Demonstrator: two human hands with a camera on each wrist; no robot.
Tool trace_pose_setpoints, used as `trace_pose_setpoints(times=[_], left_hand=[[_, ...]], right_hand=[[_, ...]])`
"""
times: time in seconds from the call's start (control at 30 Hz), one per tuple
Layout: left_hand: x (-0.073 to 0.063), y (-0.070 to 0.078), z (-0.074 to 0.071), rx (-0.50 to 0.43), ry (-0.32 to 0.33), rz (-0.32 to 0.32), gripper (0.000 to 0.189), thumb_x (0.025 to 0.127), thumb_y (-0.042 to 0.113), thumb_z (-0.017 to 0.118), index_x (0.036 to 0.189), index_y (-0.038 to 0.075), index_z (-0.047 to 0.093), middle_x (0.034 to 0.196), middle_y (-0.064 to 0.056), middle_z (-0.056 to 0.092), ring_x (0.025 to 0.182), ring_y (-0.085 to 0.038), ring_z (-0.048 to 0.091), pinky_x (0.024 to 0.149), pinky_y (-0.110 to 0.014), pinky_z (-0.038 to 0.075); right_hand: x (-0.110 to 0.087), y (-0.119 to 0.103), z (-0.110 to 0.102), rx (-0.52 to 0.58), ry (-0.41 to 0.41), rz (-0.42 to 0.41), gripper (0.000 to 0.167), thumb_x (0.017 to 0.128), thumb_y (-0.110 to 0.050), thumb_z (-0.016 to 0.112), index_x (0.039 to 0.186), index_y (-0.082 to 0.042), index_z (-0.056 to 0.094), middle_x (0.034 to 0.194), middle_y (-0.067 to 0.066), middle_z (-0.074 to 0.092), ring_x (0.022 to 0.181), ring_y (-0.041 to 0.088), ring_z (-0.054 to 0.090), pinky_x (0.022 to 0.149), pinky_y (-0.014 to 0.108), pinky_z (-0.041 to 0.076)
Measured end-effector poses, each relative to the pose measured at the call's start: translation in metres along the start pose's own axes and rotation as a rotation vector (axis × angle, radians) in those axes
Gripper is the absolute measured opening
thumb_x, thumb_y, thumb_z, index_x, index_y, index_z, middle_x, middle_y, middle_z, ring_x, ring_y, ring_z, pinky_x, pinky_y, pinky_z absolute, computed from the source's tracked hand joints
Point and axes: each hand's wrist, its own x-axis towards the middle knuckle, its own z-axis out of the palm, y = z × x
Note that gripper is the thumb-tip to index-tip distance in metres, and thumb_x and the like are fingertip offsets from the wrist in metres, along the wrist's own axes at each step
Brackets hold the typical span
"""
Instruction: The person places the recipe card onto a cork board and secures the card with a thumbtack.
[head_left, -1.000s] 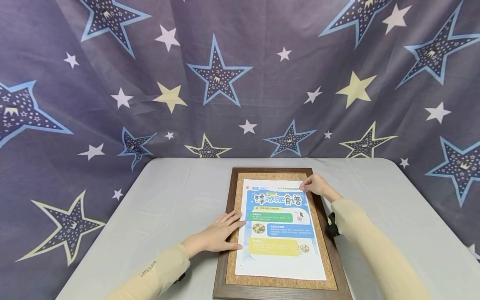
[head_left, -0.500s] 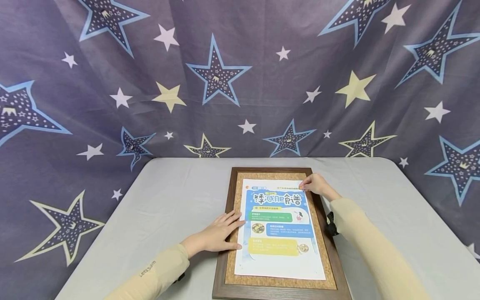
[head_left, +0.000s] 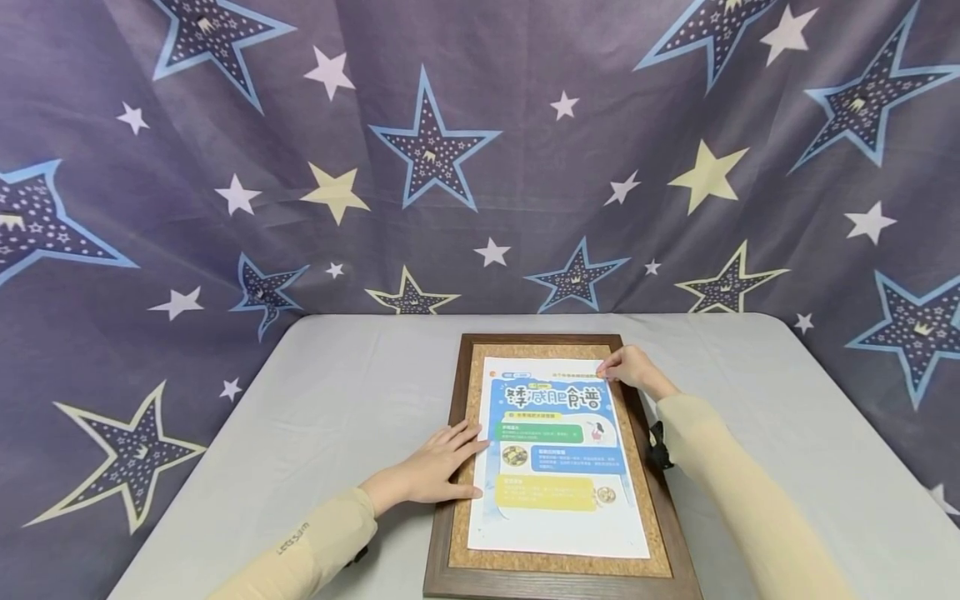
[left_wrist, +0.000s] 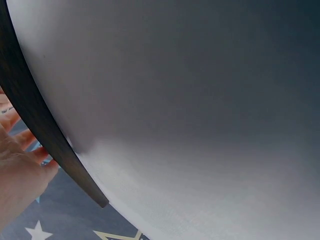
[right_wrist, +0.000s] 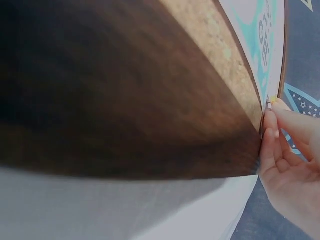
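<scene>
A printed poster (head_left: 558, 533) with blue, green and yellow panels lies on a cork board (head_left: 657, 533) in a dark wooden frame (head_left: 562, 581). My left hand (head_left: 431, 468) rests with spread fingers across the frame's left side, fingertips on the poster's left edge. At the poster's top right corner, my right hand (head_left: 632, 369) pinches a small push pin (right_wrist: 273, 100) between thumb and forefinger; its yellowish head shows in the right wrist view, mostly covered by the fingertips. An orange-red dot like a pin head (head_left: 492, 372) sits at the poster's top left corner.
The board lies on a table with a pale grey cover (head_left: 360, 375). A star-patterned curtain (head_left: 525, 183) hangs behind and at both sides. Black wrist straps (head_left: 658, 446) show under the beige sleeves (head_left: 738, 483).
The head view has shifted slightly, so everything sits a little further left. Both hands, the poster and the board keep their places relative to each other.
</scene>
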Motion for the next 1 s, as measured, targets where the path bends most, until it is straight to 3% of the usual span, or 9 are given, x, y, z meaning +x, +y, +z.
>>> trace_pose_setpoints(times=[0.03,0.13,0.23,0.37,0.47,0.6,1.0], left_hand=[[0.0,0.0,0.0,0.0,0.001,-0.001,0.072,0.084,0.055,0.046,0.139,0.013,0.029,0.146,-0.011,0.018,0.134,-0.03,0.009,0.105,-0.048,0.013],[-0.001,-0.001,0.0,0.001,0.004,-0.001,0.072,0.084,0.055,0.046,0.139,0.013,0.029,0.146,-0.012,0.018,0.134,-0.03,0.009,0.105,-0.048,0.013],[-0.001,0.0,-0.001,0.002,0.005,0.0,0.071,0.084,0.055,0.045,0.139,0.013,0.029,0.146,-0.012,0.018,0.134,-0.03,0.009,0.105,-0.047,0.013],[-0.002,0.001,0.0,-0.003,0.005,0.01,0.071,0.084,0.055,0.046,0.139,0.012,0.029,0.145,-0.012,0.019,0.134,-0.031,0.01,0.105,-0.048,0.014],[-0.003,0.001,0.0,-0.006,0.005,0.017,0.072,0.084,0.054,0.046,0.139,0.012,0.029,0.145,-0.013,0.019,0.133,-0.032,0.011,0.105,-0.049,0.014],[-0.002,0.0,0.001,-0.001,0.006,0.012,0.072,0.084,0.054,0.047,0.139,0.012,0.029,0.145,-0.013,0.019,0.133,-0.032,0.01,0.105,-0.049,0.014],[-0.001,0.001,-0.002,-0.004,0.0,0.0,0.071,0.084,0.054,0.046,0.139,0.012,0.029,0.146,-0.012,0.018,0.134,-0.03,0.008,0.105,-0.048,0.013]], right_hand=[[-0.007,-0.014,-0.001,-0.042,0.005,0.053,0.009,0.076,-0.001,0.064,0.077,0.006,0.069,0.073,0.015,0.067,0.057,0.019,0.059,0.053,0.029,0.048],[-0.002,-0.01,0.003,-0.056,0.011,0.056,0.01,0.078,0.0,0.061,0.081,0.007,0.069,0.076,0.016,0.067,0.059,0.02,0.059,0.055,0.03,0.048],[0.024,0.04,0.009,-0.012,0.002,-0.042,0.007,0.077,-0.003,0.065,0.075,-0.001,0.072,0.069,0.009,0.067,0.053,0.014,0.057,0.048,0.026,0.045],[0.031,0.051,0.01,-0.017,-0.001,-0.011,0.007,0.077,-0.001,0.065,0.074,0.001,0.071,0.068,0.011,0.066,0.052,0.015,0.057,0.047,0.028,0.046],[0.005,0.005,0.005,-0.06,0.006,0.052,0.01,0.078,0.006,0.059,0.079,0.011,0.067,0.072,0.019,0.065,0.054,0.018,0.058,0.051,0.03,0.048],[-0.015,-0.023,0.001,-0.051,0.017,0.023,0.011,0.079,0.008,0.056,0.081,0.014,0.066,0.073,0.02,0.065,0.053,0.012,0.057,0.051,0.025,0.048],[-0.023,-0.034,-0.003,-0.074,0.009,-0.01,0.012,0.081,0.007,0.055,0.084,0.012,0.066,0.077,0.02,0.065,0.063,0.02,0.061,0.057,0.029,0.049]])
